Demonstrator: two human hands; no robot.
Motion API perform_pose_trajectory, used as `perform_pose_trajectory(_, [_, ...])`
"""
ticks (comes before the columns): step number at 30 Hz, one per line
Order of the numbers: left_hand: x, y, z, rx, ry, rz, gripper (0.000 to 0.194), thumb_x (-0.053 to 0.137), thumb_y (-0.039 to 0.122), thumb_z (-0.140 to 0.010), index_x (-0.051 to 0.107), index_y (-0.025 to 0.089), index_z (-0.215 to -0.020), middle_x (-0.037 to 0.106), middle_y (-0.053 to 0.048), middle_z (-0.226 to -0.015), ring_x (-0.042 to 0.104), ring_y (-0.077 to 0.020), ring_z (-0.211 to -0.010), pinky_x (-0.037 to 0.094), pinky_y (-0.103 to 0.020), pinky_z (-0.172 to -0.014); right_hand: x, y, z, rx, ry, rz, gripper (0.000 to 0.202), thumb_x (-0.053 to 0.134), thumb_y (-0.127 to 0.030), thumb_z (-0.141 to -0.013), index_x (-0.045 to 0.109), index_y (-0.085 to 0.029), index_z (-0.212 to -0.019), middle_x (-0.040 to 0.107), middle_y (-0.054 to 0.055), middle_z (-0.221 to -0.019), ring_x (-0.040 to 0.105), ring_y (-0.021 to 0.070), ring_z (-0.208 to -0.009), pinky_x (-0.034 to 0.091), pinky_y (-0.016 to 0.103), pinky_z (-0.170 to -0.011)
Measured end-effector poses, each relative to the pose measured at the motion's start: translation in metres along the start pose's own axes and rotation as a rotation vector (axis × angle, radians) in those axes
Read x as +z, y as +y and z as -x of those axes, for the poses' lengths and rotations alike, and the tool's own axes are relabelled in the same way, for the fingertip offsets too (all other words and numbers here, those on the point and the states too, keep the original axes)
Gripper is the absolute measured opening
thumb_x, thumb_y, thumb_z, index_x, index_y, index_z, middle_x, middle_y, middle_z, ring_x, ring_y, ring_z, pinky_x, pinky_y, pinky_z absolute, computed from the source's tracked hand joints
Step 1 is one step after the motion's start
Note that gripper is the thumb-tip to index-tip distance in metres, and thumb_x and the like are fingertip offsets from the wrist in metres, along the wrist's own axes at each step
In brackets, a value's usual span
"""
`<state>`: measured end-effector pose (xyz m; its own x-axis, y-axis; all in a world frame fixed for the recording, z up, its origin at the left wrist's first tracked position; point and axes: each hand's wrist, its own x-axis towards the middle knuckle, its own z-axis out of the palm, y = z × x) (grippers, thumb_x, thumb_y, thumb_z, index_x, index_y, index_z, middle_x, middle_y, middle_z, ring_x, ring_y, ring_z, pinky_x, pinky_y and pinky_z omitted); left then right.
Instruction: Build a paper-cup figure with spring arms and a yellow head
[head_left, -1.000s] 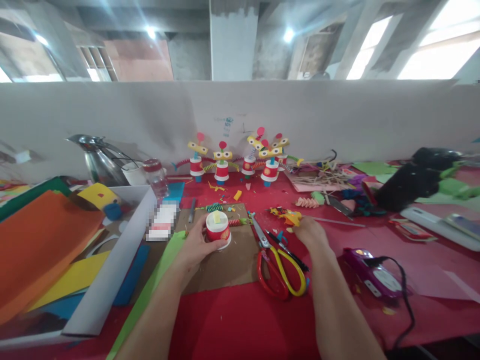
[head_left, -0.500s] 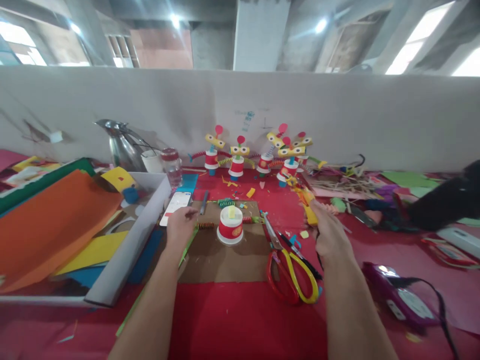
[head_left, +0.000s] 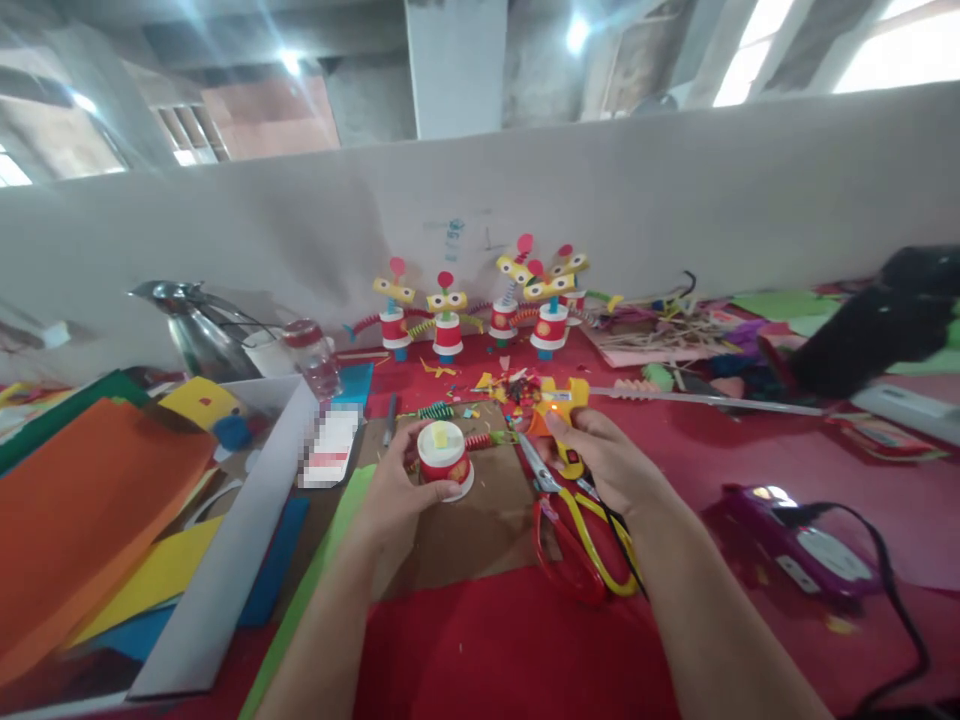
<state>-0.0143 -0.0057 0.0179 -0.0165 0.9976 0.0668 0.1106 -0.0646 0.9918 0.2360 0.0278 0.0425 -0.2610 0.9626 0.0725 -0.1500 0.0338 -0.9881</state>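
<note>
My left hand (head_left: 401, 483) is closed around the side of a red and white paper cup (head_left: 444, 470) that stands upside down on a brown cardboard sheet (head_left: 480, 540). A small pale yellow piece (head_left: 440, 436) sits on the cup's top, and a coiled red arm (head_left: 480, 440) sticks out at its right. In my right hand (head_left: 604, 455) is a yellow hot glue gun (head_left: 564, 400), its nozzle pointing left and a long glue stick (head_left: 697, 400) coming out of its back. Red and yellow scissors (head_left: 577, 530) lie below the gun, partly under its cord.
Several finished cup figures (head_left: 447, 335) stand along the grey wall. At left, a white box (head_left: 225, 560) holds coloured paper; a phone (head_left: 330, 447), glass jar (head_left: 311, 355) and metal jug (head_left: 195, 330) are nearby. A purple power strip (head_left: 802, 545) lies at right.
My left hand has moved right and taken hold of the cup. The glue gun, gripped in my right hand, has come left and turned its nozzle toward the cup's side. The view has shifted.
</note>
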Motion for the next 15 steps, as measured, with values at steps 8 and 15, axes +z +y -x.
perform_pose_trajectory(8, [0.000, -0.006, -0.001, -0.043, 0.033, -0.085, 0.069, 0.084, 0.030, -0.060, 0.057, 0.026, -0.124, 0.065, -0.007, -0.124, 0.061, -0.0262, -0.113, 0.046, -0.039, -0.096, -0.001, 0.004, 0.018, 0.035, 0.046, 0.094, 0.054, 0.057, -0.065, -0.082, 0.063, -0.015, -0.062, 0.038, -0.006, -0.041, 0.031, 0.0057, -0.038, 0.020, 0.023, -0.041])
perform_pose_trajectory(15, [0.001, -0.004, 0.000, -0.017, -0.004, -0.087, 0.065, 0.083, 0.029, -0.063, 0.058, 0.025, -0.122, 0.066, -0.007, -0.121, 0.062, -0.0264, -0.111, 0.048, -0.039, -0.095, 0.001, 0.010, 0.015, 0.021, 0.011, 0.170, 0.054, 0.058, -0.065, -0.081, 0.061, -0.016, -0.058, 0.034, -0.007, -0.039, 0.028, 0.0063, -0.038, 0.018, 0.024, -0.040])
